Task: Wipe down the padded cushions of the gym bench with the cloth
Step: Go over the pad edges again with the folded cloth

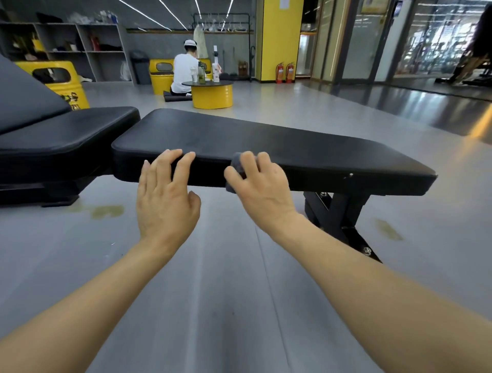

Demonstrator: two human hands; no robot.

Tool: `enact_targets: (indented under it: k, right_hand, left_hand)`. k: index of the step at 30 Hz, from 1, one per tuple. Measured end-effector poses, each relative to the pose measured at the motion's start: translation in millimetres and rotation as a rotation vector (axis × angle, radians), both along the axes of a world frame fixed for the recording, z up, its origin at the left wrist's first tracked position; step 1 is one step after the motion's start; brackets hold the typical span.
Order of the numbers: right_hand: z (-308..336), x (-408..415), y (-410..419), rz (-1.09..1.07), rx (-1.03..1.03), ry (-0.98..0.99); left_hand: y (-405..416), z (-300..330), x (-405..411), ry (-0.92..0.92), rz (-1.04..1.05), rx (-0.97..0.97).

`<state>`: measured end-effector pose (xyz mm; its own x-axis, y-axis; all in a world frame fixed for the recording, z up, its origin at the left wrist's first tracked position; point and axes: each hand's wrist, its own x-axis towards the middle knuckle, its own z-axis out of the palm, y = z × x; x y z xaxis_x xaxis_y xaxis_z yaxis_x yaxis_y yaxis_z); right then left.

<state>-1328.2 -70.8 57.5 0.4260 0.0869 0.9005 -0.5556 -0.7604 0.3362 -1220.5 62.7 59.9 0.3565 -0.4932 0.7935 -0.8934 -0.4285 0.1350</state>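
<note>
We see right hand clamping cloth on cushion edge; left hand fingers apart, resting beside. Bottles on far yellow drum.

No text, brand, number or sign can be read anywhere in the head view. The yellow barrel at the left carries black painted marks, but the bench cushion cuts them off and they cannot be made out. The paper sheet high on the yellow pillar and the labels on the fire extinguishers are too small and blurred.
</note>
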Motion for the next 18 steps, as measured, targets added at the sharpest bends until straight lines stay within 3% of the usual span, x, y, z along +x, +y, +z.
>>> enact_targets:
  k: [4,10,18]
  right_hand:
    - [-12.6,-32.3,-42.0,-0.01,-0.119,0.104]
    - [-29.0,-103.6,-92.4,-0.191,-0.06,0.145]
    - [-36.0,-103.8,-71.3,-0.123,0.307,0.091]
  left_hand:
    - [-16.8,7.6,-19.6,-0.086,-0.047,0.03]
    - [-54.9,5.4,-50.8,-0.189,-0.149,0.147]
    - [-68.5,-0.2,-63.9,-0.194,-0.098,0.195]
